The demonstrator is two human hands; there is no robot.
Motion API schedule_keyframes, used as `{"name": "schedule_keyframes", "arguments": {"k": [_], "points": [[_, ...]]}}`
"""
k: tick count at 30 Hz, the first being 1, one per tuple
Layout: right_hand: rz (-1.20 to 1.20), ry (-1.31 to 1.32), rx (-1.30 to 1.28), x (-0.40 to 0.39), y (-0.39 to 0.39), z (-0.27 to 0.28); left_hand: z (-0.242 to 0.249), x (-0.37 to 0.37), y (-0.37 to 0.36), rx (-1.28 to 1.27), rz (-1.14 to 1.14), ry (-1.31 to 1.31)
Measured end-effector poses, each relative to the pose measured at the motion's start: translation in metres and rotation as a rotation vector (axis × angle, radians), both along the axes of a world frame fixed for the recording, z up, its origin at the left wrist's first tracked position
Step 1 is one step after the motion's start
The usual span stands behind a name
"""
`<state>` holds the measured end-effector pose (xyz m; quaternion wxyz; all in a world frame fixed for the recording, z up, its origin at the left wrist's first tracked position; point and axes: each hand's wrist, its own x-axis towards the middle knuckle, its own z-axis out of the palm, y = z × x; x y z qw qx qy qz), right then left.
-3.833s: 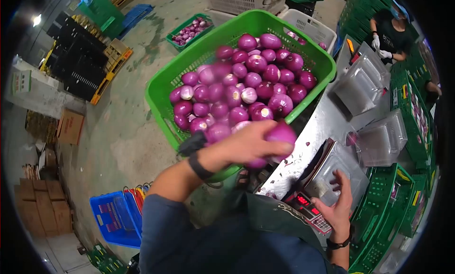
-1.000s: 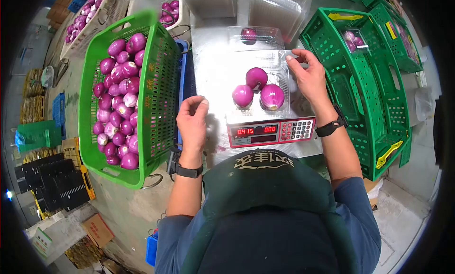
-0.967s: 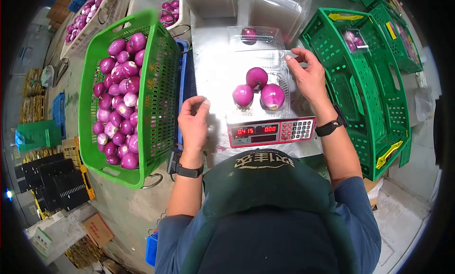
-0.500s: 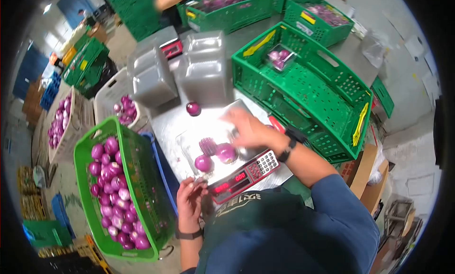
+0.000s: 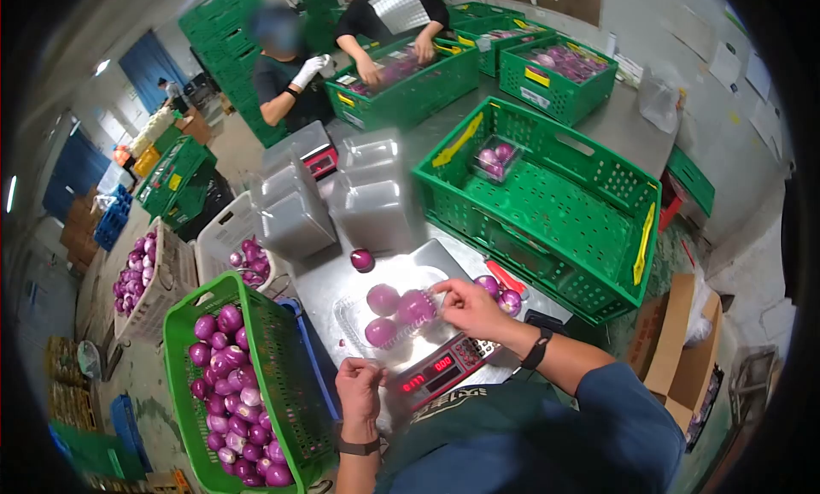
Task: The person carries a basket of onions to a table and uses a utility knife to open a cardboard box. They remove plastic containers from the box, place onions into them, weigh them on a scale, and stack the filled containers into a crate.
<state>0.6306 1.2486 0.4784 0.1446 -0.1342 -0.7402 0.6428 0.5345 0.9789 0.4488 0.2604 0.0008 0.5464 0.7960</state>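
Three peeled purple onions sit together in a clear plastic box on the steel pan of a scale, whose red digits are lit. At the box's right rim is my right hand, thumb and forefinger bent onto the plastic beside the nearest onion. My left hand hovers by the scale's left front corner, fingers curled together; whatever is between them is hidden. Beyond the box lies a single darker onion. More onions lie right of my right hand, near a red-handled tool.
A green basket of onions stands at my left, with pale crates behind. Stacked clear boxes stand ahead. The green crate at right holds one packed box. Two co-workers stand across the table.
My right hand has come down and toward me, from above the pan to the box's right rim. My left hand stays near the scale's corner. The view has tilted up, showing more of the co-workers.
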Motion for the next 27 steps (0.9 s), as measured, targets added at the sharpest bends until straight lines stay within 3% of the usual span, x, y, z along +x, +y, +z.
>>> {"name": "schedule_keyframes", "arguments": {"k": [1,4,8,11,13,17,19,21,22,23,24,25,27], "points": [[0.046,0.033,-0.087,-0.002,0.006,0.013,0.011,0.004,0.005,0.000,-0.010,0.022],[-0.011,0.300,0.062,-0.020,0.014,0.046,0.042,0.013,0.027,0.030,-0.047,0.141],[-0.090,0.311,-0.285,-0.041,0.020,0.092,0.078,0.025,0.052,-0.083,-0.144,0.295],[-0.242,0.369,-0.125,-0.060,0.071,0.090,0.079,0.022,0.056,-0.125,-0.129,0.382],[-0.380,0.430,-0.072,-0.061,0.113,0.110,0.075,0.012,0.031,-0.187,-0.067,0.458],[-0.736,0.222,0.137,-0.049,0.239,0.100,0.093,0.008,-0.039,-0.328,0.389,0.450],[-0.900,0.036,0.452,-0.038,0.306,0.062,0.091,0.014,-0.091,-0.488,0.593,0.513],[-0.911,-0.176,0.547,-0.024,0.347,0.028,0.066,0.016,-0.161,-0.858,0.767,0.678],[-0.928,-0.301,0.589,-0.011,0.361,0.008,0.057,0.019,-0.185,-0.896,0.858,0.731],[-0.974,-0.385,0.439,-0.006,0.372,-0.014,0.059,0.026,-0.201,-1.058,0.889,0.748],[-0.972,-0.469,0.427,0.001,0.381,-0.032,0.091,0.050,-0.186,-1.202,0.802,0.487],[-0.961,-0.549,0.413,0.005,0.388,-0.044,0.119,0.065,-0.164,-1.355,0.775,0.450],[-0.901,-0.475,0.153,0.007,0.400,-0.057,0.112,0.063,-0.164,-1.573,0.691,0.441]]}}
